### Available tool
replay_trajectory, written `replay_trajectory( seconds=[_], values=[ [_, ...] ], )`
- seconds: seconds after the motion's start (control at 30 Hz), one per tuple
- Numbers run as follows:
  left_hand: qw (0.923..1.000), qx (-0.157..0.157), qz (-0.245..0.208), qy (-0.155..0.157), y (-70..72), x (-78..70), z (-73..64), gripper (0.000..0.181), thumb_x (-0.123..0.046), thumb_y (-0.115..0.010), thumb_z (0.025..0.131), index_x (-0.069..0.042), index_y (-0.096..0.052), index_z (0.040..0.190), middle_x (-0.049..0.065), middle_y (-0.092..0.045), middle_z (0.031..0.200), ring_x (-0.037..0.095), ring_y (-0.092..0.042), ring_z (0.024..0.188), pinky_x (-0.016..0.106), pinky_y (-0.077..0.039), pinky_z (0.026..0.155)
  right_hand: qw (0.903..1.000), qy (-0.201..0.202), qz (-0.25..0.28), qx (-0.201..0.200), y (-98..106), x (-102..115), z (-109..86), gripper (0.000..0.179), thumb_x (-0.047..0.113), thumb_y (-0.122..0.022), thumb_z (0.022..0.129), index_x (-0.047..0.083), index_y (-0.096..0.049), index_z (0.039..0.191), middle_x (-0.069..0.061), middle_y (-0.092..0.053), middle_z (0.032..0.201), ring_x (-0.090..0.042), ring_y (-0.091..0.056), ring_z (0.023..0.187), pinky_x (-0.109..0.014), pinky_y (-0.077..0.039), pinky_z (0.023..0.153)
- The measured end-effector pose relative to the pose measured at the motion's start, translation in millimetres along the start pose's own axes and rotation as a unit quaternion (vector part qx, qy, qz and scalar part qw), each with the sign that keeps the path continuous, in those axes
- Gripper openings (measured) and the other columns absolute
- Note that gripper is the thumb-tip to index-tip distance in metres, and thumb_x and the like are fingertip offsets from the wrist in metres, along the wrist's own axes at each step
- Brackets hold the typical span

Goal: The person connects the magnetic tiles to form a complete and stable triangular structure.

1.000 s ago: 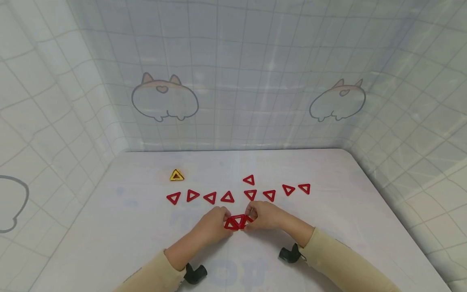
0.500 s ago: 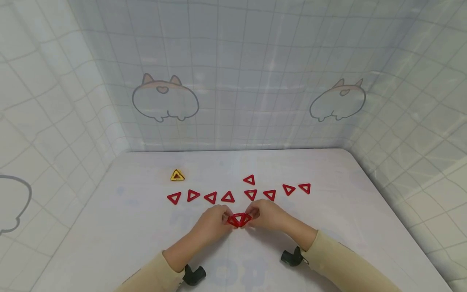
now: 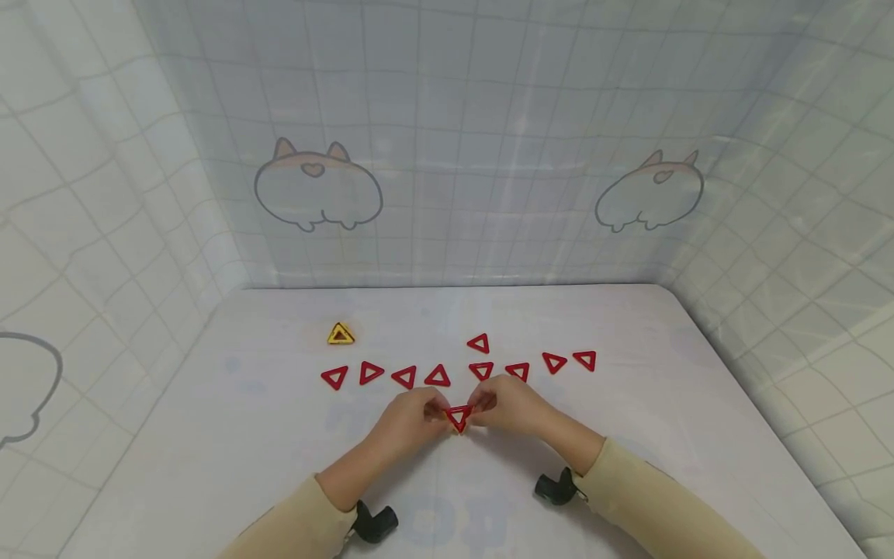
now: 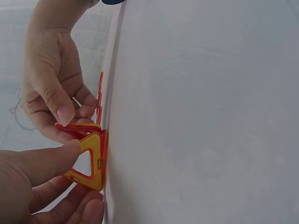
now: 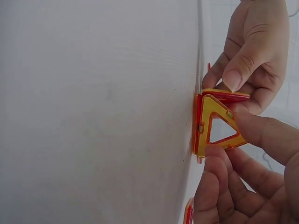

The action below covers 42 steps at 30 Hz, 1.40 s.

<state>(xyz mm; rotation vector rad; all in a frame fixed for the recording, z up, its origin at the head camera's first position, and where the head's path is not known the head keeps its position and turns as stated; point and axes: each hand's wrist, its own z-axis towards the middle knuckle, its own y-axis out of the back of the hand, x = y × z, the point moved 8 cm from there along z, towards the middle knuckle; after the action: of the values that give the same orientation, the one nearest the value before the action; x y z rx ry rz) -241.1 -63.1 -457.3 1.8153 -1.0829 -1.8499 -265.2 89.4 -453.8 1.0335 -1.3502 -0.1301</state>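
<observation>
Your left hand [image 3: 412, 415] and right hand [image 3: 507, 405] each pinched a raised triangular magnetic tile [image 4: 96, 158] beside the flat base tile [image 3: 459, 408] between them, folding seemingly well along, while nine red triangular tiles [image 3: 438, 383] beyond your grip lay unjoined.
</observation>
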Motion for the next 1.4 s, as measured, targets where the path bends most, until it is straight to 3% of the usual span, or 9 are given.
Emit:
replay_trajectory(
  seconds=[0.73,0.93,1.07,1.3,1.4],
  values=[
    [0.9996,0.003,-0.024,-0.013,-6.6,1.2,7.4,0.020,-0.025,-0.083,0.083,-0.018,-0.069,0.095,-0.009,-0.064,0.088,0.013,-0.058,0.085,0.031,-0.052,0.077,0.9996,0.018,0.018,0.011,-1.8,-0.7,8.2,0.009,0.017,-0.081,0.085,0.017,-0.076,0.091,0.011,-0.070,0.080,-0.008,-0.064,0.074,-0.025,-0.054,0.067],
    [0.9996,0.004,-0.027,0.003,-9.0,3.9,8.8,0.024,-0.027,-0.085,0.081,-0.017,-0.069,0.097,-0.007,-0.063,0.091,0.015,-0.058,0.086,0.032,-0.052,0.077,0.9995,0.020,0.020,0.011,0.5,-1.1,6.6,0.009,0.018,-0.081,0.086,0.018,-0.075,0.092,0.012,-0.069,0.081,-0.009,-0.063,0.074,-0.026,-0.054,0.067],
    [0.9998,0.009,-0.016,0.012,-11.9,3.9,8.9,0.037,-0.031,-0.086,0.079,-0.012,-0.068,0.105,-0.002,-0.059,0.093,0.017,-0.054,0.086,0.032,-0.051,0.074,0.9997,0.022,0.013,0.006,6.1,-0.7,2.9,0.010,0.018,-0.081,0.086,0.017,-0.075,0.094,0.011,-0.069,0.082,-0.010,-0.063,0.075,-0.026,-0.054,0.068],
    [0.9988,0.004,0.021,0.044,-20.5,-0.2,6.9,0.050,-0.037,-0.087,0.076,-0.011,-0.059,0.109,0.005,-0.051,0.100,0.018,-0.052,0.086,0.034,-0.050,0.072,0.9991,0.041,-0.005,-0.007,27.7,4.3,-4.9,0.010,0.014,-0.076,0.090,0.011,-0.075,0.099,0.009,-0.069,0.090,-0.011,-0.063,0.083,-0.026,-0.054,0.074],
    [0.9979,0.002,0.031,0.058,-19.9,-4.4,4.4,0.049,-0.035,-0.087,0.077,-0.012,-0.059,0.111,0.005,-0.053,0.101,0.017,-0.053,0.087,0.035,-0.052,0.076,0.9996,0.028,-0.003,-0.010,41.4,4.2,-10.5,0.009,0.017,-0.076,0.090,0.014,-0.074,0.098,0.009,-0.068,0.089,-0.012,-0.061,0.083,-0.028,-0.053,0.073]
  ],
)
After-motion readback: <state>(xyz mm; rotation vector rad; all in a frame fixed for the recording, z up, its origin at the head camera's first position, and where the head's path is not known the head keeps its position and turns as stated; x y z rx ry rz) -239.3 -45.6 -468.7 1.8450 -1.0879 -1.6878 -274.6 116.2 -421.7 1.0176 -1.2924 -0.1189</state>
